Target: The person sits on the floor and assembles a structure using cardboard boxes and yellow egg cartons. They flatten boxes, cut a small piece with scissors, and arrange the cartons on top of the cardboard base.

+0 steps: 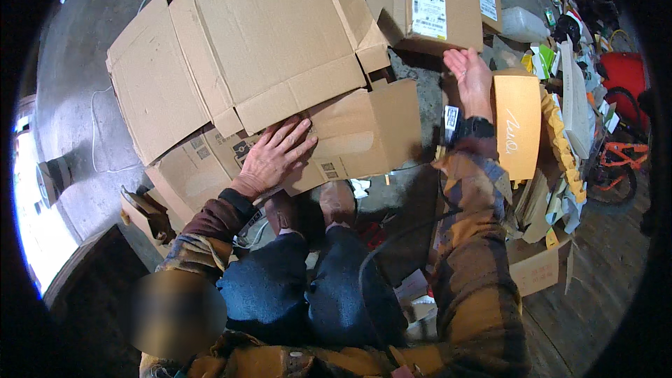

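Note:
A large flattened cardboard box [280,35] spreads out before me, its flaps folded outward. My left hand [276,154] lies on its near flap [350,133], fingers spread and stretched toward the big panel. Farther right, my right hand [469,77] is held palm up with its fingers stretched out. Its fingertips are at the lower edge of a brown carton [455,10] with a white label; whether they touch it I cannot tell. Nothing shows in the right palm. Beside my right wrist stands a yellow-orange panel [516,126] with white handwriting.
A second labelled carton [488,0] sits behind the first, near a translucent plastic jug [523,24]. Along the right lies a heap of scraps and packaging [570,98], with an orange bike frame [623,156] beyond. An open carton [535,266] stands lower right. A thin cable [94,133] runs over the floor at left.

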Action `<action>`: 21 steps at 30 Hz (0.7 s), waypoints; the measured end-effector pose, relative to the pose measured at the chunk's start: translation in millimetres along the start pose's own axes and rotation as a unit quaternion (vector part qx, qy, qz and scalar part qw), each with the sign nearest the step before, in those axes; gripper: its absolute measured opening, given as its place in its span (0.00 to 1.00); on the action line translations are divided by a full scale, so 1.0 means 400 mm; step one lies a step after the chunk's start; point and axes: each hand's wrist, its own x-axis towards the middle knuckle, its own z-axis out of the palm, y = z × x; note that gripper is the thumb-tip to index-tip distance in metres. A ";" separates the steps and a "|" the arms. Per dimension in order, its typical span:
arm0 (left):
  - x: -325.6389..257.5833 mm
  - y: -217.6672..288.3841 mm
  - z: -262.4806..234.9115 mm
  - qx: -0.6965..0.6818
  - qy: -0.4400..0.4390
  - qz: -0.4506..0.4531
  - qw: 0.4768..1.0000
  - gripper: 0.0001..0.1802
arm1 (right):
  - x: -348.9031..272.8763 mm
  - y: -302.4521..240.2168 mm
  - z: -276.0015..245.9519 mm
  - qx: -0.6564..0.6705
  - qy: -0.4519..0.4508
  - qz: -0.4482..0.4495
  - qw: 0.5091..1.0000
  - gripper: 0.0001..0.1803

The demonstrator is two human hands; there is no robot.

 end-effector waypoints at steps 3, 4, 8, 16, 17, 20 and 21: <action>0.003 0.000 -0.001 -0.007 0.008 -0.001 1.000 0.36 | -0.109 0.005 -0.034 -0.291 -0.239 0.043 0.925 0.23; 0.001 0.001 -0.002 -0.010 0.013 -0.002 1.000 0.36 | -0.168 0.035 -0.035 -0.313 -0.237 0.053 0.918 0.24; 0.003 0.001 -0.018 -0.011 0.004 0.001 1.000 0.35 | -0.302 0.115 -0.019 -0.388 -0.267 0.051 0.881 0.25; -0.008 -0.015 -0.144 -0.127 0.164 0.038 0.978 0.25 | -0.316 0.098 -0.012 -0.262 -0.255 0.091 0.926 0.23; -0.012 -0.020 -0.165 -0.124 0.171 0.041 0.977 0.27 | -0.314 0.098 -0.012 -0.246 -0.255 0.102 0.930 0.22; -0.013 -0.042 -0.212 -0.104 0.179 0.027 0.978 0.31 | -0.308 0.109 -0.012 -0.205 -0.255 0.104 0.939 0.23; -0.006 -0.048 -0.216 -0.091 0.177 -0.003 0.980 0.33 | -0.307 0.113 -0.013 -0.188 -0.256 0.105 0.942 0.24</action>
